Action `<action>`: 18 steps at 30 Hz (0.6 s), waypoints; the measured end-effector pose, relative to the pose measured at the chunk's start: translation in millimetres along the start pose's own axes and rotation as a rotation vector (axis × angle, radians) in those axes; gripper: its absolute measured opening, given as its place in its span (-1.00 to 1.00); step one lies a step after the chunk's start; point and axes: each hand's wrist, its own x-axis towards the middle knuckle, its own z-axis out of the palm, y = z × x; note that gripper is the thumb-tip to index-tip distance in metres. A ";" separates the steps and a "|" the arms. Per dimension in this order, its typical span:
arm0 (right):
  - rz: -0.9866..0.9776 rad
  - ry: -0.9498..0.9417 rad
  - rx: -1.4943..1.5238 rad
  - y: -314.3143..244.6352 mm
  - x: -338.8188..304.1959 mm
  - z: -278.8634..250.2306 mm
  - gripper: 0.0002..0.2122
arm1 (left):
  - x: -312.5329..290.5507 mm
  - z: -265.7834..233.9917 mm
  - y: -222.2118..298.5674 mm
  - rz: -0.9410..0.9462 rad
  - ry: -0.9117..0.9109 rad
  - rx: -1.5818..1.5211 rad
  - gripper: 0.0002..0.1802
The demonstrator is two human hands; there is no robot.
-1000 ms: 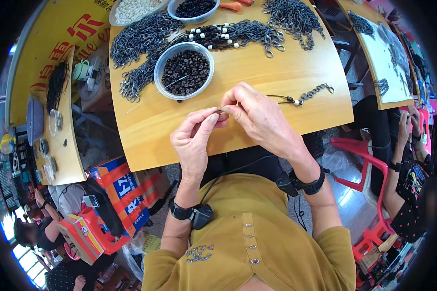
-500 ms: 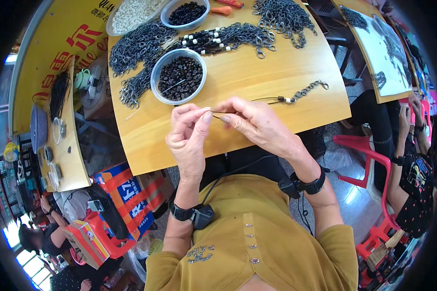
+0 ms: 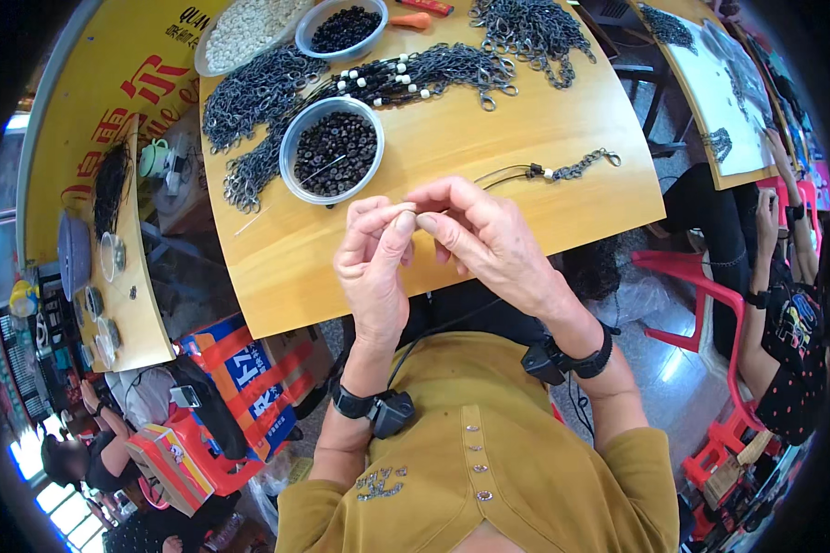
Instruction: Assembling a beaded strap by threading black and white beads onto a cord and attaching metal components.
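My left hand [image 3: 376, 267] and my right hand [image 3: 493, 238] meet above the near part of the wooden table, fingertips touching. Each pinches with thumb and forefinger; the thin dark cord between them is mostly hidden by the fingers. From behind my right hand the doubled cord [image 3: 503, 172] runs right along the tabletop to a white bead [image 3: 548, 173] with a dark bead beside it. Past these lies a grey metal chain [image 3: 576, 168] ending in a clasp [image 3: 610, 158]. Just beyond my left hand stands a clear round bowl [image 3: 286, 164] of black beads with a needle lying on them.
Piles of grey chains [image 3: 258, 92] and finished-looking beaded cords [image 3: 387, 83] lie farther back. Behind them are a tub of white beads [image 3: 249, 32], another bowl of black beads [image 3: 344, 29] and an orange-handled tool [image 3: 410, 20]. A red chair [image 3: 682, 263] and another person are at right.
My fingertips have closed together over the short stretch of cord that showed between them earlier. My left hand has moved slightly right, toward my right hand.
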 end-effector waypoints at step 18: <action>-0.077 0.014 -0.106 12.6 6.9 -11.3 -0.86 | 4.0 -5.5 6.1 -0.055 -0.088 0.039 -0.82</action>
